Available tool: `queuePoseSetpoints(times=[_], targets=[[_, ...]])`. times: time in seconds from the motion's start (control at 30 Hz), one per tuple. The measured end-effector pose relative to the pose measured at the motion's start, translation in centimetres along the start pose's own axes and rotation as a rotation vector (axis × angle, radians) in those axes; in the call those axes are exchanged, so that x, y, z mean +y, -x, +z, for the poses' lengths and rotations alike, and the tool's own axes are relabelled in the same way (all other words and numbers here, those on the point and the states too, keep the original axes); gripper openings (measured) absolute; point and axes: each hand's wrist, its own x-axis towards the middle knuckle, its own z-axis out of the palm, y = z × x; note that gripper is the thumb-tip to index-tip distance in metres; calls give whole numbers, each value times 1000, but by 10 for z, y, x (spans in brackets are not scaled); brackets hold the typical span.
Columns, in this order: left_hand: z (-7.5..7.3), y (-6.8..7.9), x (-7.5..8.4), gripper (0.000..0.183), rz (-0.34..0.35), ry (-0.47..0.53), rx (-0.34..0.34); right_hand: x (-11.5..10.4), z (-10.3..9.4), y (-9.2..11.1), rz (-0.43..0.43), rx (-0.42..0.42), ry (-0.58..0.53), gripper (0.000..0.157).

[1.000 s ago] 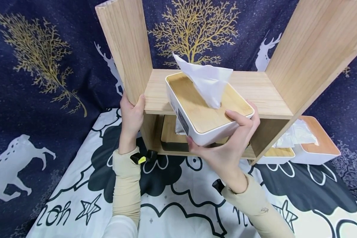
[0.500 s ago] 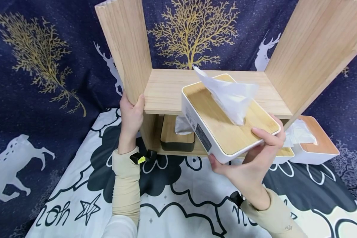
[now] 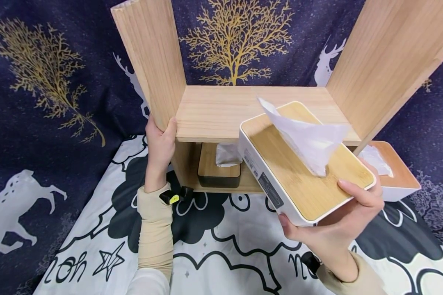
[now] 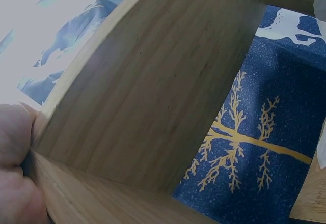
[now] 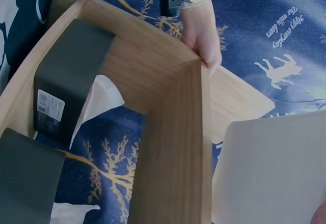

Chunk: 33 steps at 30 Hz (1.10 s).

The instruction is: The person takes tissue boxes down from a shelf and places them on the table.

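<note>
My right hand grips a white tissue box with a wood lid, thumb and fingers around its near right end. The box is tilted, overlapping the front right of the wooden shelf's middle board; a white tissue sticks out of its slot. In the right wrist view the box's plain white side shows at the right. My left hand grips the left side panel of the shelf where the middle board joins it. In the left wrist view only part of this hand shows.
Below the middle board stands a dark tissue box with a wood lid; the right wrist view shows a second dark box. Right of the shelf is a white tissue box with an orange-brown lid. A patterned cloth lies underneath.
My right hand has moved the white tissue box right and down toward me, uncovering more of the middle board and the dark tissue box below. My left hand keeps its grip on the panel.
</note>
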Motion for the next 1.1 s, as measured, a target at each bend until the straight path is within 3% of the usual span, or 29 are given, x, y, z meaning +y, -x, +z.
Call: queuePoseSetpoints(times=[0.23, 0.63, 0.9, 1.1], targets=[[1, 0, 2, 46, 11, -10, -7, -9, -8, -1, -47, 48, 110, 90], [0, 2, 4, 47, -4, -18, -11, -14, -20, -4, -34, 66, 64, 91], [0, 2, 4, 46, -2, -5, -10, -15, -39, -16, 4, 71, 167, 96], [0, 2, 4, 46, -6, -4, -18, -16, -58, -21, 24, 123, 206, 102]])
